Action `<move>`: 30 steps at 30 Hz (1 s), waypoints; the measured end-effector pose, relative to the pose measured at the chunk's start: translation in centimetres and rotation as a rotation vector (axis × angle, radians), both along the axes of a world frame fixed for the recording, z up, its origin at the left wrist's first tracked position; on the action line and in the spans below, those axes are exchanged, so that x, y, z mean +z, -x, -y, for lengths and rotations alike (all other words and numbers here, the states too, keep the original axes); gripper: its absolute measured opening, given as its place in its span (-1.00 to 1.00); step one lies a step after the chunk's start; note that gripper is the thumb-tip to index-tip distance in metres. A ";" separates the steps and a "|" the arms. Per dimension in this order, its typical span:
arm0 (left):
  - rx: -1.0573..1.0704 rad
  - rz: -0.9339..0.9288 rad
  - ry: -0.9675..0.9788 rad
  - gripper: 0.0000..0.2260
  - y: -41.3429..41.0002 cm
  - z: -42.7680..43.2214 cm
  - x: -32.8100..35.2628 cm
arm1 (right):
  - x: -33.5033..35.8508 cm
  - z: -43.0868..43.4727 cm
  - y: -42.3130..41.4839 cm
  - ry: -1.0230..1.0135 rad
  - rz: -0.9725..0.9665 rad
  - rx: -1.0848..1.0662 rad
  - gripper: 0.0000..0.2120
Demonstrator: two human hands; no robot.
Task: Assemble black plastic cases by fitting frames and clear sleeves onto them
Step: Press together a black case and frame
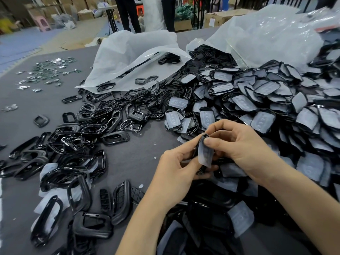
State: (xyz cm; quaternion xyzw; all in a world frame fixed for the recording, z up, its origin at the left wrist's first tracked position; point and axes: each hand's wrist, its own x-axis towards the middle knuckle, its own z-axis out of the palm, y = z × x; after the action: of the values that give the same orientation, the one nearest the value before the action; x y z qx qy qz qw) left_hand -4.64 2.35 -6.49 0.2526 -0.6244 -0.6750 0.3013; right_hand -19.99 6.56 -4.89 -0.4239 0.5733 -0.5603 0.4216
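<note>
Both hands meet over the grey table, right of centre. My left hand [176, 170] grips a black plastic case [201, 170] from below and from the left. My right hand [237, 142] pinches the clear sleeve [206, 153] against the case's top with thumb and fingers. The sleeve hangs down the case's front, translucent white. A spread of glossy black frames [88, 129] covers the table to the left. A big heap of cases with clear sleeves [276, 100] rises on the right.
Two open white plastic bags [128, 57] lie at the back, spilling black parts. Small silver and green pieces [49, 72] are scattered far left. More black parts [207, 218] lie under my forearms. People stand beyond the table, among cardboard boxes.
</note>
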 end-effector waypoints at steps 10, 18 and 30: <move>-0.068 -0.063 -0.034 -0.62 0.1 -0.6 0.4 | -0.2 0.0 -0.6 0.110 -0.104 -0.080 -0.85; -0.028 -0.111 -0.034 -0.74 0.5 -0.8 0.2 | -0.1 -0.2 -1.2 0.160 -0.197 -0.159 -0.86; 0.259 -0.006 0.210 -0.74 1.0 -0.6 -0.9 | -0.6 -0.2 -1.7 0.282 -0.304 -0.302 -0.81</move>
State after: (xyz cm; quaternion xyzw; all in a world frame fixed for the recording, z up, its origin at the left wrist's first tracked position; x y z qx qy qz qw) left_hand -5.62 2.98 -7.38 0.2959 -0.6529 -0.5623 0.4123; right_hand -18.29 6.72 -5.51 -0.4672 0.6032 -0.6212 0.1788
